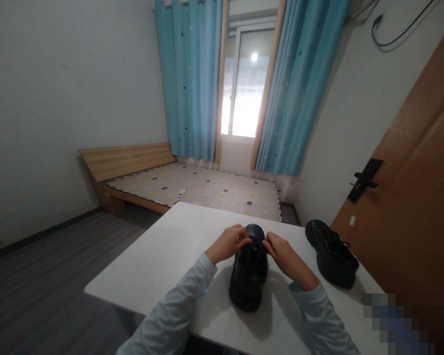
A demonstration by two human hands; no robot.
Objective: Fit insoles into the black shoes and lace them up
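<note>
A black lace-up shoe (248, 281) stands upright on the white table (163, 266), its toe pointing away from me and its heel near me. My left hand (229, 241) is at the shoe's left side, its fingers pinched on the shoelace near the front of the lacing. On the other side my right hand (283, 250) also pinches the shoelace, close to the left one. The thin dark lace barely stands out against the black upper. A second black shoe (333, 254) lies at the table's right edge, apart from both hands.
Beyond the table is a low wooden bed with a patterned mattress (222, 190), a small white remote (181, 193) on it. A brown door (410, 197) with a black handle borders the table on the right. A blurred patch covers the lower right corner.
</note>
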